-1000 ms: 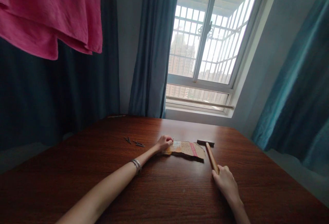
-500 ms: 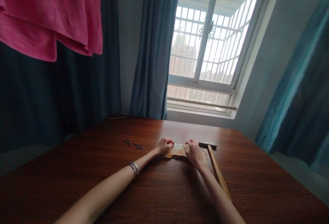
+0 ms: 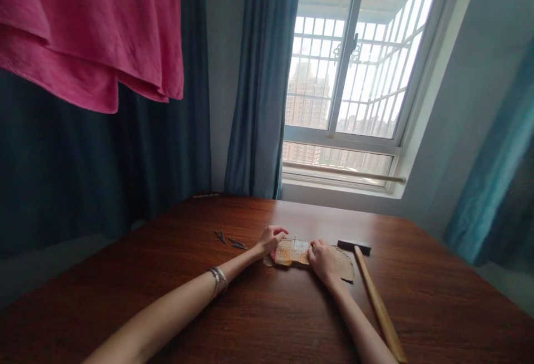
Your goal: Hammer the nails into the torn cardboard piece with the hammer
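A flat, speckled tan-and-white piece of board [image 3: 291, 251] with ragged edges lies on the table between my hands. A thin nail [image 3: 295, 240] stands upright near its far edge. My left hand [image 3: 271, 240] is at the board's left end, its fingers curled over the far corner, a little left of the nail. Closed on the middle-right part is my right hand [image 3: 322, 258], knuckles up. Beyond it, a brown fan-shaped part [image 3: 344, 264] with a row of dark marks shows. To the right rests a hammer [image 3: 377, 303] with a black head and a wooden handle.
Several loose dark nails [image 3: 237, 243] lie left of my left hand on the brown wooden table [image 3: 250, 319]. A barred window [image 3: 342, 74] and blue curtains [image 3: 254, 102] stand behind the table. Pink cloth [image 3: 137, 35] hangs at the upper left.
My left fingertips have moved off the nail, which now stands alone. My right hand still holds the board, and more of its right end shows. The view has shifted slightly left.
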### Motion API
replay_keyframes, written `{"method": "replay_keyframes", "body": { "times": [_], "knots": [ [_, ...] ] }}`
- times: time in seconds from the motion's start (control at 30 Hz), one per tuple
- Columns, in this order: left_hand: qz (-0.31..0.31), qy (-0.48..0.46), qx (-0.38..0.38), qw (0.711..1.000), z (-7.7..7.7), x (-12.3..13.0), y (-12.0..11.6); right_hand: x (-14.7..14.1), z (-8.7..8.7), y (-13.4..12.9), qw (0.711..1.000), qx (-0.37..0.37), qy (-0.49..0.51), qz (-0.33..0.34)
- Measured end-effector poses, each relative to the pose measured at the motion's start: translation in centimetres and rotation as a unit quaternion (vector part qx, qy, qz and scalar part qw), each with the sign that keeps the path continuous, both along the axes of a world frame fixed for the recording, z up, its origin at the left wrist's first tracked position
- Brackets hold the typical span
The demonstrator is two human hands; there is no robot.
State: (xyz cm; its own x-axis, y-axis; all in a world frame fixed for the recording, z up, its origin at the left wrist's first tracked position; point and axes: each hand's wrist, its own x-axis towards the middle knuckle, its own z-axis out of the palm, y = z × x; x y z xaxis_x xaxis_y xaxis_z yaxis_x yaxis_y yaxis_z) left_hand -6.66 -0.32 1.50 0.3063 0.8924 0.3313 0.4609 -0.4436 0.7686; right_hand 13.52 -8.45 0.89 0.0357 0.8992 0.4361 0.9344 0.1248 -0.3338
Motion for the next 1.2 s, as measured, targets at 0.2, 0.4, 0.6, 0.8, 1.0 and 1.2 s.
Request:
{"method": "replay_keyframes", "body": {
  "times": [0.2, 0.4, 0.6, 0.8, 1.0, 1.2],
  "knots": [
    [0.099, 0.143, -0.029, 0.984, 3.8, -8.0, 1.7, 0.0, -0.2, 0.1, 1.0, 0.002, -0.011, -0.008],
    [0.177, 0.265, -0.112, 0.941, 5.5, -16.4, 1.4, -0.1, -0.1, -0.1, 1.0, 0.006, -0.021, -0.008],
    [0.182, 0.278, -0.139, 0.933, 4.2, -18.3, 0.5, -0.1, -0.2, -0.2, 0.999, 0.008, -0.03, -0.009],
    [0.19, 0.281, -0.177, 0.924, 3.9, -18.3, 0.4, -0.1, -0.3, -0.1, 0.999, 0.008, -0.032, -0.012],
    [0.208, 0.323, -0.202, 0.901, 3.9, -19.6, 0.8, 0.0, -0.7, 0.2, 0.999, 0.02, -0.026, -0.008],
    [0.198, 0.298, -0.216, 0.908, 3.3, -20.8, 1.1, 0.1, -0.8, 0.3, 1.0, 0.029, -0.011, 0.0]
  ]
}}
